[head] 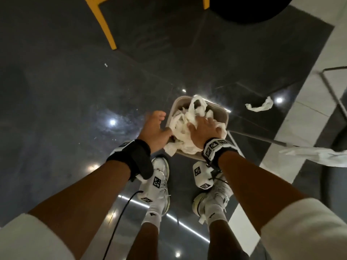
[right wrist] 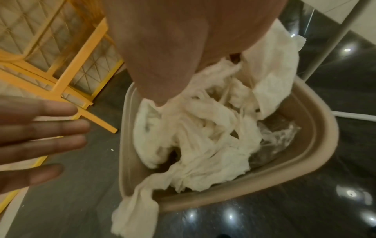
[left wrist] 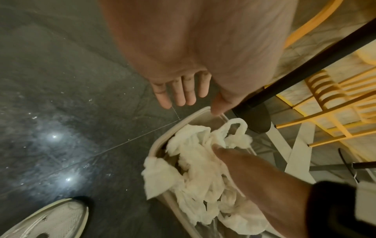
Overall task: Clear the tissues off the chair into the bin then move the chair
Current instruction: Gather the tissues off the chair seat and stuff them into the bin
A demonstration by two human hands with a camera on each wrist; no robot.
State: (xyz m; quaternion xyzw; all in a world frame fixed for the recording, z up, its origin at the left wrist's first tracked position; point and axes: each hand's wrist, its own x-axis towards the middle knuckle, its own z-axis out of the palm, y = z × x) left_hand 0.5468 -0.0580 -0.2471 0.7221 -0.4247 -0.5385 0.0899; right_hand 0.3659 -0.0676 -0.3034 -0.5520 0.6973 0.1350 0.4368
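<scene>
A beige bin (head: 224, 114) stands on the dark floor just ahead of my feet, heaped with crumpled white tissues (head: 180, 126). My right hand (head: 204, 124) lies on top of the heap with its fingers spread, pressing down; in the right wrist view its palm (right wrist: 162, 64) covers the tissues (right wrist: 203, 128). One tissue end (right wrist: 136, 214) hangs over the bin's near rim (right wrist: 223, 198). My left hand (head: 155, 121) hovers beside the bin's left rim (left wrist: 162, 140), fingers (left wrist: 181, 91) straight, holding nothing. The yellow chair (head: 105, 25) stands beyond the bin.
A loose tissue (head: 260, 106) lies on the floor to the right of the bin. A black round table base (head: 249, 8) is at the top right, a grey metal frame (head: 334, 87) at the right edge. My white shoes (head: 159, 181) stand close behind the bin.
</scene>
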